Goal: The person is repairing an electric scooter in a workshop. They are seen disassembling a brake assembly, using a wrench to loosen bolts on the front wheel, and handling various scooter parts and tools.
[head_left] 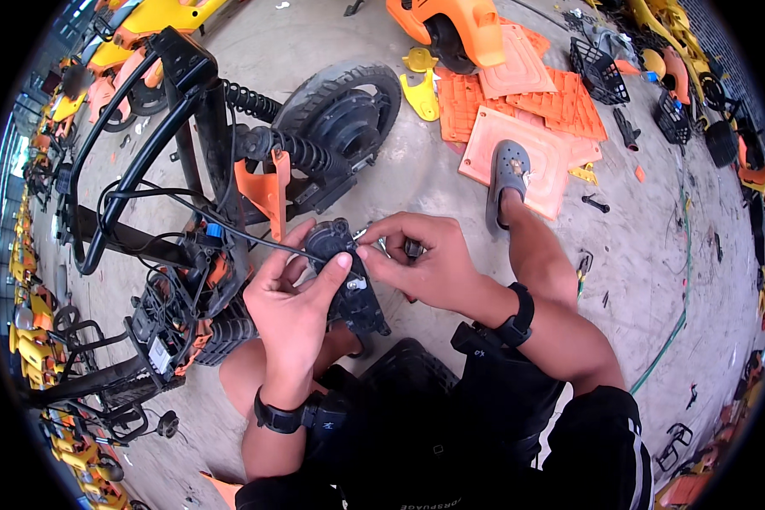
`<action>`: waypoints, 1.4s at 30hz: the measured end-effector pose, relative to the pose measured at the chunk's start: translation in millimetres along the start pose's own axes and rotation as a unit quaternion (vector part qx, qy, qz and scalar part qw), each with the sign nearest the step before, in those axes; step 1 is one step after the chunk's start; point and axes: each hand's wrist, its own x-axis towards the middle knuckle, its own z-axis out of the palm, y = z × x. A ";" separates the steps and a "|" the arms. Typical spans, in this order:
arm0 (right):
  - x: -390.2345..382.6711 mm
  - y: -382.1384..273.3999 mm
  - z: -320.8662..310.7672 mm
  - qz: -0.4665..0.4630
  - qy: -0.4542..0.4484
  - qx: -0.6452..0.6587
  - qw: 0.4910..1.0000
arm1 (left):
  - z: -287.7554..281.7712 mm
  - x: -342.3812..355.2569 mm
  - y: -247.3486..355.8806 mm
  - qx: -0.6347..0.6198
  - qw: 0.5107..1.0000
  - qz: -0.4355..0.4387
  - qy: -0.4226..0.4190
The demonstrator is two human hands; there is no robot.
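Holding the black unit [362, 308] in the left hand [285, 306], raised above the floor [416, 174] — a snug grip, with the thumb across its face and the fingers round its left edge. Crossed on that same side by a black cable [247, 234] stretching toward the frame [217, 136].

Pinching narrow with the right hand [438, 262] at the unit's right edge, seemingly on a small bright piece [359, 233]. Cradling some metal [413, 248] under the curled right fingers as well, too hidden to name.

As for the step in hand: probably fitting or freeing the bright piece at the unit's edge; cannot tell which. Calling next, by the look of it, for a steady left grip and a small, careful twist, push or pull from the right fingertips — without tugging the cable.

Just beyond the left hand, an orange bracket [268, 191], with the wheel [340, 127] farther off. Toward the floor's far edge, a heap of orange panels [552, 106], with a grey shoe [510, 170] over the near left edge of the palest. Toward the floor's right edge, a green hose [665, 346].
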 end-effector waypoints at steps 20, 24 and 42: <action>17.4 1.9 -14.6 0.129 -0.146 0.099 0.976 | 4.4 -0.8 -2.1 0.073 0.997 0.012 0.003; 20.2 8.3 -13.4 0.134 -0.159 0.108 0.972 | 3.2 -0.3 -0.8 0.073 0.997 0.009 0.006; -4.8 -0.4 -31.3 0.273 -0.281 0.113 0.913 | -8.0 9.3 0.3 -0.148 0.983 -0.106 0.028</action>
